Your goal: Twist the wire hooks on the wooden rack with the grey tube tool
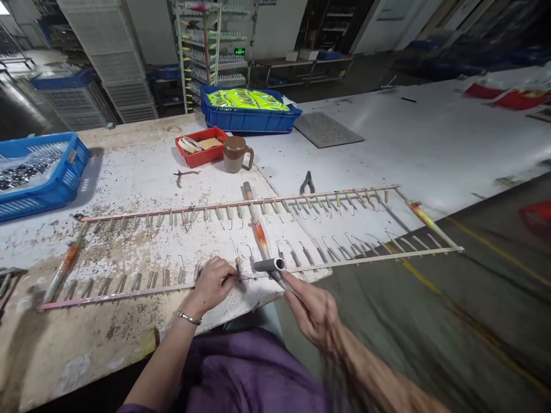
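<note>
A long frame (258,202) with rows of small clips and hooks along two rails lies across the table, its right end past the table edge. At the near rail, my left hand (214,285) has its fingers pinched at a hook; what they hold is too small to make out. A grey metal tube (270,265) lies over the near rail at the middle, where my right hand (310,307) is closed on its stem. An orange-stained crossbar (260,232) joins the rails just beyond the tube.
Dark pliers (307,182) and cutters (186,175) lie beyond the frame. A mug (235,154) stands by a red tray (201,163). Blue crates (253,119) sit at the back and left. A grey mat (328,129) lies behind. Debris litters the table (120,178).
</note>
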`<state>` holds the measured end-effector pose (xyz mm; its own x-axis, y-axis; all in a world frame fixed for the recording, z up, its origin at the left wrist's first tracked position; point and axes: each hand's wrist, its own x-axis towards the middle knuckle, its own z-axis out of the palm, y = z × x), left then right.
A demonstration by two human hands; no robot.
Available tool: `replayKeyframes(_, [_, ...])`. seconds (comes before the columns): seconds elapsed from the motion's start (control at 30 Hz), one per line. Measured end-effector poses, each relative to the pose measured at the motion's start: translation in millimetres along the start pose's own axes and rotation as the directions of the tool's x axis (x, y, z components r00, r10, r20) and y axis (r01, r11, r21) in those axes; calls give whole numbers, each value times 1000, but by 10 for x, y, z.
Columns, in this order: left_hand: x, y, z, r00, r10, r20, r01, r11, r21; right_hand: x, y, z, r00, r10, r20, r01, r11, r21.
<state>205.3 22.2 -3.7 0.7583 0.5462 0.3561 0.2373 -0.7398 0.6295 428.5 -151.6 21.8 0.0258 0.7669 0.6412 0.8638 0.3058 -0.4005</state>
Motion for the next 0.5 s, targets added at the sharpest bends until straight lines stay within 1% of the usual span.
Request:
replayKeyframes(0.03, [-3, -6, 6, 1000, 2, -6, -2, 1000, -3, 1, -6, -4, 1000, -19, -19, 19, 1000, 5])
replayKeyframes(0.07, [-6, -12, 13, 1000, 7, -13, -7, 1000, -8, -3, -9, -1, 999, -39, -15, 39, 999, -2])
replayKeyframes(0.13, [-12, -25, 23, 1000, 19, -23, -19, 1000, -18, -21, -7, 14, 997, -57, 59, 59, 998, -29])
replayKeyframes(0.2, [-20, -38, 32, 999, 26, -24, -27, 1000, -17, -43, -1, 14, 992, -27, 123, 34, 998, -51])
replayKeyframes(0.23, [-23, -43, 35, 999, 27, -25, -27, 1000, -12, -55, 0, 5, 993, -5, 121, 11, 999, -47])
replayKeyframes(0.3, [-27, -49, 40, 999, 32, -31, -32, 999, -2, -78, 1, -17, 998, 20, 53, -19, 1000, -11])
replayKeyframes(0.37, [-27, -46, 41, 998, 41, -46, -41, 999, -3, -103, 2, -22, 1000, 4, -10, -4, 1000, 11])
replayKeyframes(0.4, [-25, -40, 39, 998, 41, -47, -41, 999, -4, -116, 3, -15, 1000, -13, -6, 13, 1000, 1])
replayKeyframes(0.5, [-17, -12, 29, 999, 21, -35, -21, 1000, 2, -147, 9, 5, 992, -25, 122, 31, 998, -48])
